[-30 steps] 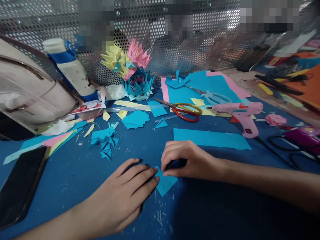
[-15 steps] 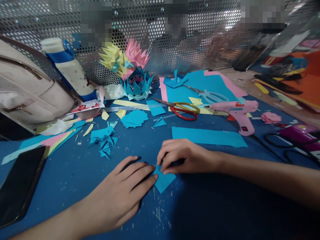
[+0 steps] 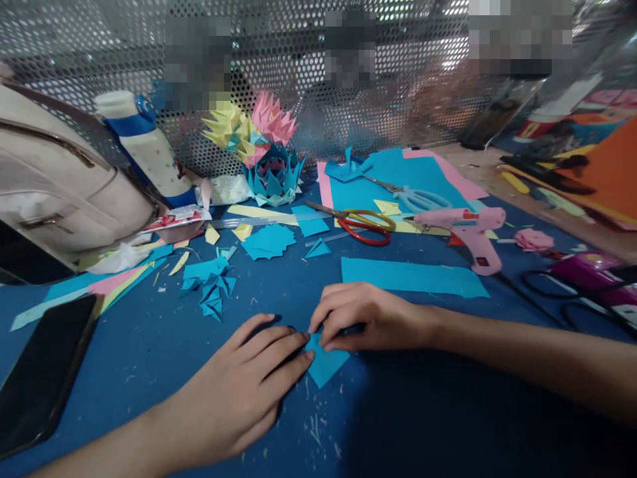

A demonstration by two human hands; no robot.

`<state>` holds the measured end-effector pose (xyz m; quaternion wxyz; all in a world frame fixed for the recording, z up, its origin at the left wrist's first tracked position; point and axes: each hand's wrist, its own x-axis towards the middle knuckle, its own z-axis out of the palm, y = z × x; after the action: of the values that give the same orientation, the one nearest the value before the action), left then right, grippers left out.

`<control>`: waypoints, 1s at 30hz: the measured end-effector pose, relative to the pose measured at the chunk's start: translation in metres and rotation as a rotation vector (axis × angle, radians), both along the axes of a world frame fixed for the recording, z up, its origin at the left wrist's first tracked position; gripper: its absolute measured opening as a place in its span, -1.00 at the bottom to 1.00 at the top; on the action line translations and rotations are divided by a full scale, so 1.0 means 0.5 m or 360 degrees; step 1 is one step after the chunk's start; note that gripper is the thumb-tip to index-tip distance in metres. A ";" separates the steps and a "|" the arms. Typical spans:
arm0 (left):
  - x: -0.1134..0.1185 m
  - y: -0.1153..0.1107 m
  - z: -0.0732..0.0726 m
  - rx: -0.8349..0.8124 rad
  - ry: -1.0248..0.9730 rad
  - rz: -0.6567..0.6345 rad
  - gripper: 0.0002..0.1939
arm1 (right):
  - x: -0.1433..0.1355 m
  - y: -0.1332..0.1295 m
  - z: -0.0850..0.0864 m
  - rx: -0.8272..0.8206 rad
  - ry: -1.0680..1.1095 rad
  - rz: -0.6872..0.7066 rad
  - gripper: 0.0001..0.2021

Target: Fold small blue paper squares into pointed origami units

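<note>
A small blue paper piece (image 3: 326, 365) lies on the dark blue table with one corner pointing toward me. My left hand (image 3: 243, 378) rests palm down beside it, fingers spread, its fingertips touching the paper's left edge. My right hand (image 3: 365, 315) has its fingers curled and pinched on the upper part of the same paper, covering its top corner. Beyond my right hand lies a long blue paper strip (image 3: 413, 277). Small folded blue pieces (image 3: 212, 285) sit in a cluster beyond my left hand, near a stack of blue squares (image 3: 269, 241).
Red-and-yellow-handled scissors (image 3: 365, 226), light-blue scissors (image 3: 423, 198) and a pink glue gun (image 3: 478, 236) lie behind. A phone (image 3: 47, 372) is at left, near a bag (image 3: 64, 179) and bottle (image 3: 149, 149). Folded paper flowers (image 3: 273, 172) stand before a perforated metal panel (image 3: 293, 66).
The camera view has shifted slightly, so background things appear a little lower. Both hands stay at the small blue paper in almost the same pose.
</note>
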<state>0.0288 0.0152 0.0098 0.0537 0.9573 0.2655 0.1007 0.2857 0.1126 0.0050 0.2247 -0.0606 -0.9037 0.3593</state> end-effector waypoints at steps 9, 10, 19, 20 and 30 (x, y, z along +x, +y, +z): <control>0.004 0.002 0.005 -0.0014 -0.0019 -0.0009 -0.52 | -0.003 -0.004 0.001 0.0113 0.0038 0.0032 -0.95; 0.004 0.002 0.005 -0.0012 -0.0023 -0.0009 -0.52 | -0.004 -0.004 0.001 0.0129 0.0038 0.0035 -0.95; 0.001 0.001 0.003 0.0027 0.0017 -0.0033 -0.50 | 0.000 0.003 0.001 0.0221 0.0028 0.0083 -0.94; 0.002 0.001 0.003 0.0029 0.0025 -0.0041 -0.50 | 0.000 0.003 0.002 0.0234 0.0031 0.0089 -0.93; 0.000 0.003 0.000 0.0059 0.0006 -0.0053 -0.51 | 0.009 0.002 0.000 0.0521 0.0009 0.0082 -0.88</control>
<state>0.0289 0.0165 0.0100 0.0371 0.9626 0.2478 0.1028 0.2901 0.1133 0.0049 0.2247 0.0010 -0.9508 0.2132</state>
